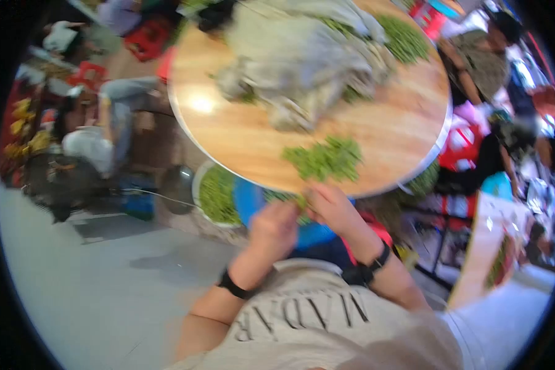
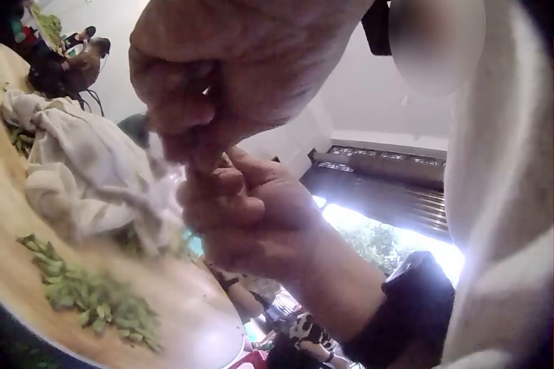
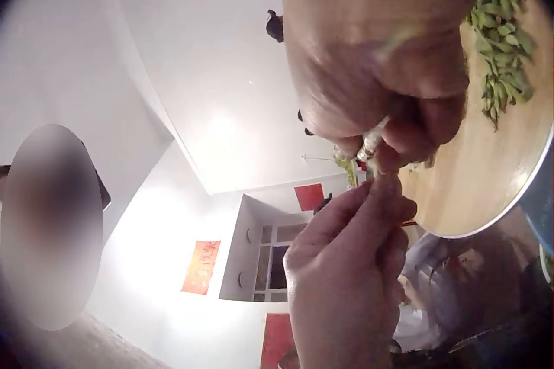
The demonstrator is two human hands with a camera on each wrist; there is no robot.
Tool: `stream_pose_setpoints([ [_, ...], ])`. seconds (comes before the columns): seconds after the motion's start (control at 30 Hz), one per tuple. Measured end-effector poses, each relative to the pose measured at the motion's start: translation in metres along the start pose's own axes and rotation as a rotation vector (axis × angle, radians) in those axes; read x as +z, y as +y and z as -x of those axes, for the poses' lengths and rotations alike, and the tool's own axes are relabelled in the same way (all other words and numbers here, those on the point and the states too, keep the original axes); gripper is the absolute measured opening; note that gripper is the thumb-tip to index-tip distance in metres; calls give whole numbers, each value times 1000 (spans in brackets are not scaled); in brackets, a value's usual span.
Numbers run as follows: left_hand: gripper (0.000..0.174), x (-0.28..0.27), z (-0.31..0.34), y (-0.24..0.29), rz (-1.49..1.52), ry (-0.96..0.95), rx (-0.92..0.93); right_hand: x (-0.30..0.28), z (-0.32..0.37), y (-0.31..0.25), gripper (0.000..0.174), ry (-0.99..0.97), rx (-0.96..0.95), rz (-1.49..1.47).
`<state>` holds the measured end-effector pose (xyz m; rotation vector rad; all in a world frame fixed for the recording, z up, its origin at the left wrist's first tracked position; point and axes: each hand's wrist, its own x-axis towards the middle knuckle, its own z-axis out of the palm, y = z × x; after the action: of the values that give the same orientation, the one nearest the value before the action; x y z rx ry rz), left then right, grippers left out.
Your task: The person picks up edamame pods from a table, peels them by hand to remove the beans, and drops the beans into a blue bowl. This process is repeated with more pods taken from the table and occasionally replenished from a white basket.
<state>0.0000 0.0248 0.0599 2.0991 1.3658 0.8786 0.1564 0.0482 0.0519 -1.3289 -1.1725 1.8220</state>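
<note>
Over the near edge of a round wooden table (image 1: pixel 228 132), the left hand (image 1: pixel 273 228) and right hand (image 1: pixel 334 213) meet at their fingertips. A small yellow-green piece (image 1: pixel 301 201) is pinched between them, blurred in the head view. In the left wrist view, curled fingers of the left hand (image 2: pixel 242 49) touch those of the right hand (image 2: pixel 260 213). The right wrist view has the right hand (image 3: pixel 381 83) above the left hand (image 3: pixel 346 274), thumbs and forefingers together. A loose pile of green pieces (image 1: pixel 327 159) lies on the table just beyond the hands.
A pale crumpled cloth (image 1: pixel 308 61) covers part of the table, with more greens (image 1: pixel 404 40) beside it. Below the near edge are a blue basin (image 1: pixel 245 200) and a white-rimmed container of greens (image 1: pixel 219 196). A fan (image 1: pixel 58 179) stands left; people sit around.
</note>
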Motion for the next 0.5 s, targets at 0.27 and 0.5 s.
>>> stream_pose_setpoints([
  [0.27,13,10,14,-19,646,14,-578,23,-6,14,22,157,-84,46],
  [0.5,14,4,18,-45,1302,-152,-971,24,-9,37,17,138,-268,225],
])
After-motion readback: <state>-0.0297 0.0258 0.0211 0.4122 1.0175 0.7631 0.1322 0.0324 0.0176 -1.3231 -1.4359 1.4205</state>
